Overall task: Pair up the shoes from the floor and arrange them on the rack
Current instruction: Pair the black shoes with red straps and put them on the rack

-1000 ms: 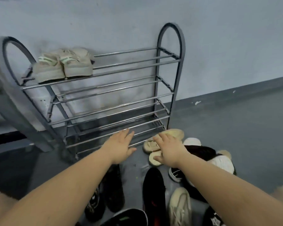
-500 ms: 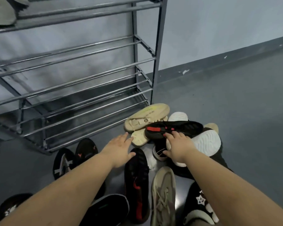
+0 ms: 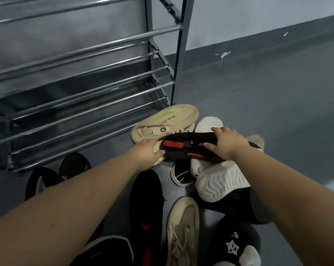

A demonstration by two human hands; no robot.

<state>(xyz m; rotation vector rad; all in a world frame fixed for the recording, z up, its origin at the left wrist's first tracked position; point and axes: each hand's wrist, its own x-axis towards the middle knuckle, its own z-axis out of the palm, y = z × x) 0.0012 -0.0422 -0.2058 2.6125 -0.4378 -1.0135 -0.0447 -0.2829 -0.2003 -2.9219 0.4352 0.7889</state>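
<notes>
A black sneaker with red stripes (image 3: pixel 183 145) lies across the top of the shoe pile. My right hand (image 3: pixel 226 144) grips its right end from above. My left hand (image 3: pixel 148 153) touches its left end, fingers spread, thumb against the toe. A matching black and red sneaker (image 3: pixel 146 204) lies on the floor between my arms. Behind the held sneaker a beige sneaker (image 3: pixel 168 121) lies sole up. The metal shoe rack (image 3: pixel 104 77) stands at the upper left, its lower shelves bare.
Under my right hand lie white-soled shoes (image 3: pixel 218 181), and a beige laced sneaker (image 3: pixel 181 227) sits near the bottom. Black shoes (image 3: pixel 52 175) rest by the rack's foot. A black shoe with a white star (image 3: pixel 235 244) is at the lower right. Grey floor (image 3: pixel 277 96) stretches right.
The view dropped and moved closer to the pile. My right hand closed over the black and red sneaker, and my left hand reached forward to its left end.
</notes>
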